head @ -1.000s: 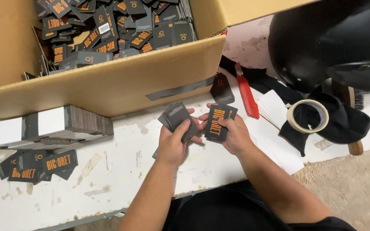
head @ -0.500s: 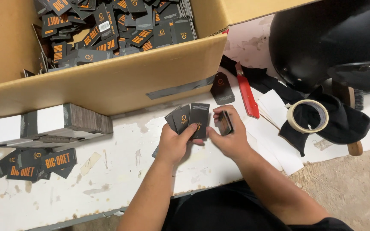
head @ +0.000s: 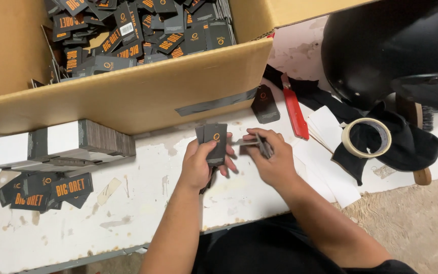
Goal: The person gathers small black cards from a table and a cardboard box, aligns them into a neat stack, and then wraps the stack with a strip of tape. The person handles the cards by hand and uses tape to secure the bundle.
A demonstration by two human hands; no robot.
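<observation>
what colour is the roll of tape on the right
The roll of tape is cream or pale beige, lying on black cloth; seen in the head view.

— What sort of place is this?
— A small packing workshop: a cardboard box [head: 128, 96] heaped with dark printed hang tags [head: 143, 30], banded tag stacks [head: 59, 144] on a chipped white tabletop [head: 143, 203].
— Anything else?
— A tape roll [head: 366, 138] and red box cutter [head: 296, 112] at right.

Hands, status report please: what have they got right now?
Left hand grips small stack of dark tags. Right hand pinches one tag edge-on beside it. Cardboard box of tags just behind; nothing between the hands.
</observation>
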